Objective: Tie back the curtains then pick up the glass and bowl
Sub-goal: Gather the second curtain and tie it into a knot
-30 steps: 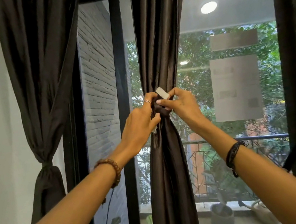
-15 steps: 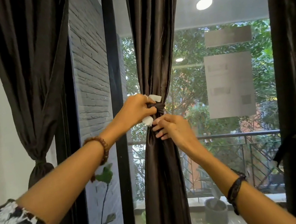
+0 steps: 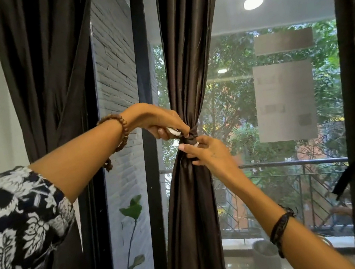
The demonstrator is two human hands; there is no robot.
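Left hand [image 3: 161, 123] pinches the white-tipped tie [image 3: 191, 135] around the middle curtain [image 3: 186, 75]; right hand [image 3: 204, 153] grips its lower end.

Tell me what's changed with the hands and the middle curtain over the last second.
The right hand dropped from level with the tie to just under it, pressing the gathered middle curtain. The left hand rose above the tie band, keeping its grip on the white tab end. The curtain stays bunched at the same spot; the left curtain remains tied.
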